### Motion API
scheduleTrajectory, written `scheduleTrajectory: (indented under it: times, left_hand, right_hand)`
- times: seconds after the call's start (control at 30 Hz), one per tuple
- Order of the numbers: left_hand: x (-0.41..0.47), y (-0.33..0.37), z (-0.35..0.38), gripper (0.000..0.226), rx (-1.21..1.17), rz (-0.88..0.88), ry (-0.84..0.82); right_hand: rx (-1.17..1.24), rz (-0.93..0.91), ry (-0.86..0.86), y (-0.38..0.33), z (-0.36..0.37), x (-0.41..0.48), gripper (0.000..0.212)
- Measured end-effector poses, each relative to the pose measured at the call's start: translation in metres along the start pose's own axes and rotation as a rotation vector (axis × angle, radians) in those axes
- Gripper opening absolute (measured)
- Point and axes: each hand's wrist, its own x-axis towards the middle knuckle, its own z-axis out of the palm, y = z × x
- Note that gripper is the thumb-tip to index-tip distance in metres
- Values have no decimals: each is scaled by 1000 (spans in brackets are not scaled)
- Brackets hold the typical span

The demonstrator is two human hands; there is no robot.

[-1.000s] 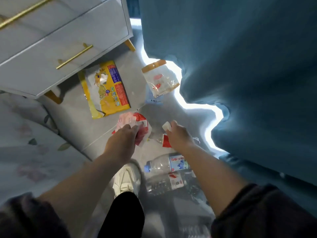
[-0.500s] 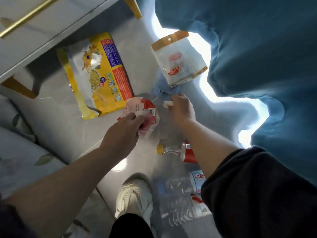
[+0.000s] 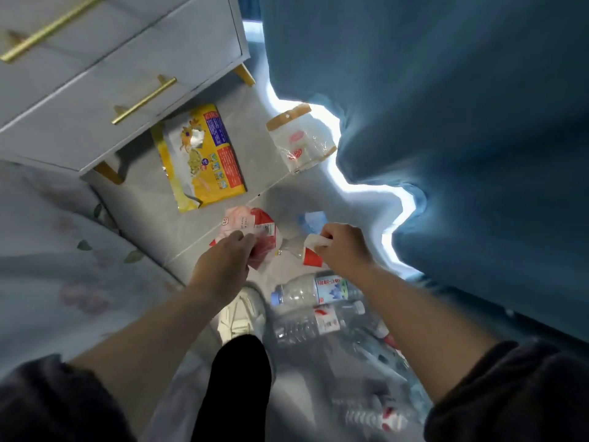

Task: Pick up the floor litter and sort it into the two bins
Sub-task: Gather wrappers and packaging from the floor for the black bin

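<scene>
L hand (image 3: 223,266) pinched red-pink wrapper (image 3: 251,228); R hand (image 3: 345,250) pinched white scrap (image 3: 314,241), prob. gathering soft litter before binning. Bottles (image 3: 306,293), yellow bag (image 3: 204,154) lay on floor (image 3: 153,212).

Yellow packet (image 3: 204,157), teal curtain (image 3: 462,122), red-and-pink wrapper (image 3: 251,226), floral bedding (image 3: 63,266).

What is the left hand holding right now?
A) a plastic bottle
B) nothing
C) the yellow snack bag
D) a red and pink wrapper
D: the left hand pinches the red and pink wrapper, while the yellow snack bag and the plastic bottles lie on the floor; the right hand holds a white scrap.
</scene>
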Motion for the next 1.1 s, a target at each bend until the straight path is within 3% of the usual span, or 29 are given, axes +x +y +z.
scheduleTrajectory:
  times: [0.1, 0.27, 0.53, 0.7, 1.1]
  left_hand:
    - [-40, 38, -21, 30, -23, -21, -16]
    - [-108, 104, -30, 32, -18, -40, -15]
    - [-202, 211, -23, 31, 38, -33, -34]
    - [-254, 273, -30, 30, 62, 86, -30]
    - [-294, 350, -33, 32, 217, 382, -149]
  right_hand:
    - [18, 7, -12, 2, -32, -63, 30]
    - [14, -84, -24, 22, -81, -156, 23]
    - [61, -61, 71, 88, -140, -291, 32]
    - [160, 54, 112, 112, -170, -371, 28]
    - [359, 422, 407, 182, -187, -516, 29]
